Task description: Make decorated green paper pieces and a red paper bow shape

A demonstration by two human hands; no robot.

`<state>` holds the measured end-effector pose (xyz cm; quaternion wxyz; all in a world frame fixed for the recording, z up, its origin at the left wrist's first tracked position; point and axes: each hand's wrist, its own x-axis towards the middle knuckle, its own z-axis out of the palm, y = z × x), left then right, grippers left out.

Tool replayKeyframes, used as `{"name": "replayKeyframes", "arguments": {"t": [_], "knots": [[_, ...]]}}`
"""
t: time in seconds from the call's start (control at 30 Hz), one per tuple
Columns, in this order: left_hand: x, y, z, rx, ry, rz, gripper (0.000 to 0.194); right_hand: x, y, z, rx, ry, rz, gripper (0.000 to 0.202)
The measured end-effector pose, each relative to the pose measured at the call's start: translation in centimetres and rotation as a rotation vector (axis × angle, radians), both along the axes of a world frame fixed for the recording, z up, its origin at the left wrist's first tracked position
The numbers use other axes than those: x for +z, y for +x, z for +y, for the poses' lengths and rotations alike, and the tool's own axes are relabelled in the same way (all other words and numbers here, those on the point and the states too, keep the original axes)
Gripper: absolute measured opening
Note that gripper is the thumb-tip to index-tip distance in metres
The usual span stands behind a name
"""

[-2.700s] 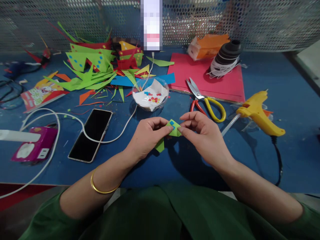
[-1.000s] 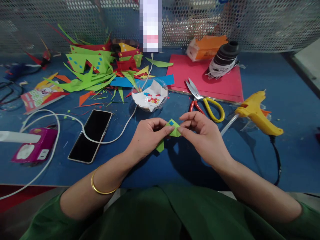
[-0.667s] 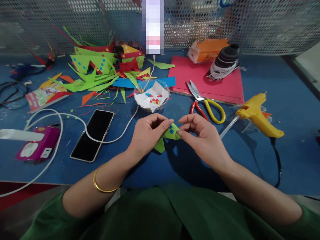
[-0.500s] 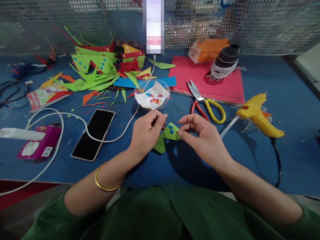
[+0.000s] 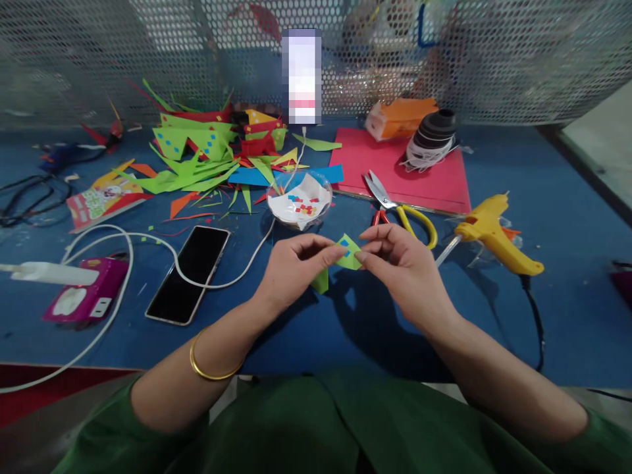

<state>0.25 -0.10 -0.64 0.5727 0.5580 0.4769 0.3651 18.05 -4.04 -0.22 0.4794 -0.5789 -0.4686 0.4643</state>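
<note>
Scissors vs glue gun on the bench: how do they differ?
Color: the scissors have one red and one yellow handle with metal blades; the glue gun has a yellow body.
Cord: the glue gun has a black cord, the scissors have none.
Support: the scissors' blades overlap the red sheets; the glue gun is right of those sheets.
Shared: both have yellow parts.

Probably one green cutout (image 5: 349,261), two phones (image 5: 185,283) (image 5: 302,79) — one bowl (image 5: 299,197), one glue gun (image 5: 494,232).
</note>
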Motion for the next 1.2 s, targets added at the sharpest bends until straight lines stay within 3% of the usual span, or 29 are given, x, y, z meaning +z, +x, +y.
{"name": "replayKeyframes", "arguments": {"t": [0.1, 0.3, 0.37, 0.5, 0.63, 0.7, 0.8, 0.87, 0.93, 1.0, 1.1, 1.2], "knots": [[0.1, 0.2, -0.5, -0.07, -0.109, 0.004, 0.024, -0.2, -0.2, 0.0, 0.016, -0.003, -0.005, 0.025], [0.3, 0.2, -0.4, 0.023, -0.133, -0.074, 0.047, -0.3, -0.3, 0.0, 0.002, 0.009, 0.008, 0.026], [0.3, 0.3, -0.4, 0.019, -0.125, -0.076, 0.042, -0.2, -0.3, 0.1, -0.001, 0.011, 0.01, 0.027], [0.3, 0.4, -0.5, 0.02, -0.029, 0.008, 0.022, -0.2, -0.3, 0.0, 0.024, 0.01, 0.003, 0.026], [0.0, 0.2, -0.4, 0.034, 0.175, 0.158, 0.025, -0.3, -0.4, -0.1, 0.037, 0.012, 0.003, 0.026], [-0.2, 0.0, 0.0, 0.147, 0.267, 0.158, 0.03, -0.3, -0.3, -0.1, 0.032, 0.016, 0.013, 0.026], [-0.4, -0.2, 0.8, 0.426, 0.3, 0.001, 0.046, -0.2, -0.2, 0.0, 0.021, 0.019, 0.025, 0.027], [-0.4, -0.3, 1.2, 0.498, 0.272, -0.077, 0.038, -0.1, -0.1, 0.0, 0.018, 0.021, 0.031, 0.027], [-0.3, -0.2, 1.1, 0.423, 0.23, -0.098, 0.016, -0.1, -0.1, 0.0, 0.018, 0.024, 0.039, 0.027], [-0.2, -0.1, 0.7, 0.257, 0.16, -0.077, 0.028, -0.1, 0.0, 0.1, 0.017, 0.03, 0.044, 0.028], [0.2, 0.0, -0.1, 0.043, 0.056, -0.006, 0.024, -0.3, -0.1, 0.2, 0.004, 0.042, 0.022, 0.028], [0.7, 0.1, -0.6, -0.057, -0.041, 0.016, 0.017, -0.3, -0.1, 0.2, 0.015, 0.061, -0.03, 0.027]]}}
